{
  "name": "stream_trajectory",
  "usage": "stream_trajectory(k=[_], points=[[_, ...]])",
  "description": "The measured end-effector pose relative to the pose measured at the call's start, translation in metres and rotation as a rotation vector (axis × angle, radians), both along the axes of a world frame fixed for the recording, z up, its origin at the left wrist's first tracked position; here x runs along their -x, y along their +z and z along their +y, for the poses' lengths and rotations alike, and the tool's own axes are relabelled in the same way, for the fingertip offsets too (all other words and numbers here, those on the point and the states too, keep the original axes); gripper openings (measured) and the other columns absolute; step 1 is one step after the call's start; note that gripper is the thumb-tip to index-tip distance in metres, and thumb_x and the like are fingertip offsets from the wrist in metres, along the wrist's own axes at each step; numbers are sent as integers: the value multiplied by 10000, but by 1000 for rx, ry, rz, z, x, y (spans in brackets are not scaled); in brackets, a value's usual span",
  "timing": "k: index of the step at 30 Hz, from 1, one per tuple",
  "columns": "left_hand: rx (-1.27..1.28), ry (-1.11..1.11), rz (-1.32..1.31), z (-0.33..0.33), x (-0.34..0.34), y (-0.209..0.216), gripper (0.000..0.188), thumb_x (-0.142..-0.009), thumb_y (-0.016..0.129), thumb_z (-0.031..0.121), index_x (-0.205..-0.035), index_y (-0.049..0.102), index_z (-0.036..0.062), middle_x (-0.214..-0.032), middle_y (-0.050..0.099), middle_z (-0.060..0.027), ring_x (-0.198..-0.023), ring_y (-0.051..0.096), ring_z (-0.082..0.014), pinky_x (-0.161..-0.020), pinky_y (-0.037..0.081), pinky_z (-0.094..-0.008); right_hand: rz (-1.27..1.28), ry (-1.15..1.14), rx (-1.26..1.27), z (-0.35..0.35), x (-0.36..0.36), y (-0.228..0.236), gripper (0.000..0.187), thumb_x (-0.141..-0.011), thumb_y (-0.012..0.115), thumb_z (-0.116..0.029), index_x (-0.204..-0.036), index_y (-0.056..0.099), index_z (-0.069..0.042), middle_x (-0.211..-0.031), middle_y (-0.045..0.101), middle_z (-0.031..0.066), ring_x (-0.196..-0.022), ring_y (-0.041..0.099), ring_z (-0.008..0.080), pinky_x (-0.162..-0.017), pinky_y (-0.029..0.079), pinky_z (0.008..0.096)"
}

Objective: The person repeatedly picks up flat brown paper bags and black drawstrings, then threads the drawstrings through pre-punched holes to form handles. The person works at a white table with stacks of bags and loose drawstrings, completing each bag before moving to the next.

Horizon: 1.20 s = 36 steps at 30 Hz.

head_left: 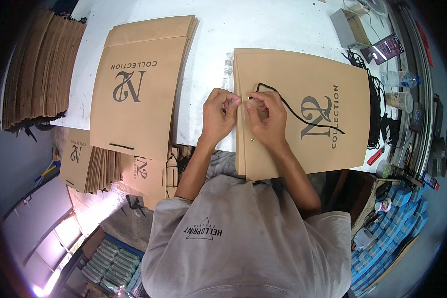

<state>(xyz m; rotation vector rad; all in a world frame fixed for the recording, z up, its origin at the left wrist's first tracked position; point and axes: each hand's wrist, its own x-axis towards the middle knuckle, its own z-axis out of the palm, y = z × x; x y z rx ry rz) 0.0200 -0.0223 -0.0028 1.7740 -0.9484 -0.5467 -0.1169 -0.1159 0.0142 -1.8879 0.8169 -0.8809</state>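
A flat stack of brown paper bags (293, 64) lies on the white table in front of me, dark print on the top one. My right hand (269, 116) is closed in a pinch on a black cord (293, 111) at the top bag's left edge. From there the cord loops up and trails right across the print. My left hand (219, 113) is closed too, thumb and fingertips together just beside that edge; whatever they hold is too small to make out. Below the right hand, a small hole (252, 140) shows near the same edge.
Another pile of paper bags (139, 59) lies to the left, and a tall row of bags (39, 69) stands beyond it. Black cords (376, 114) hang by the stack's right end. Near them are a red cutter (375, 156), a phone (385, 49), a plastic bottle (400, 79) and a cup (400, 102).
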Motion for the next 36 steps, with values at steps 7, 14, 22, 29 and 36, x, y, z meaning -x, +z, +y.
stream_trajectory(k=[7,14,22,29,36], points=[[98,-56,257,21,6,29,178,-1022,617,144,-1126,671,10,-862,628,-63,-698,550,-116,-619,438,-243,13,42,69,10,-2,4,170,-818,766,-22,-987,756,-18,-953,515,97,-836,551,219,-731,475,320],[-157,-196,938,-4,-2,50,612,-1095,462,477,-1478,528,4,-834,670,-55,-676,634,-111,-563,512,-217,-55,145,36,8,13,23,114,-861,695,11,-963,742,-7,-1039,552,136,-911,590,250,-787,509,346],[-16,-59,784,5,9,36,369,-967,676,30,-1319,590,-39,-894,696,-84,-837,689,-123,-672,591,-254,-135,72,-72,18,-11,38,89,-922,637,59,-969,708,32,-853,666,113,-707,623,184,-645,502,290],[126,11,-23,12,2,16,130,-939,679,-54,-1047,617,-17,-980,699,-122,-912,695,-165,-800,592,-300,184,231,51,2,-12,12,132,-907,646,-13,-1030,684,16,-897,628,163,-821,650,315,-733,518,416],[213,37,450,1,1,7,164,-934,686,-85,-1087,681,-23,-1066,703,-130,-983,679,-150,-843,572,-278,109,248,-413,-13,-2,11,88,-965,632,-36,-1032,671,7,-877,645,79,-820,616,178,-734,493,327]])
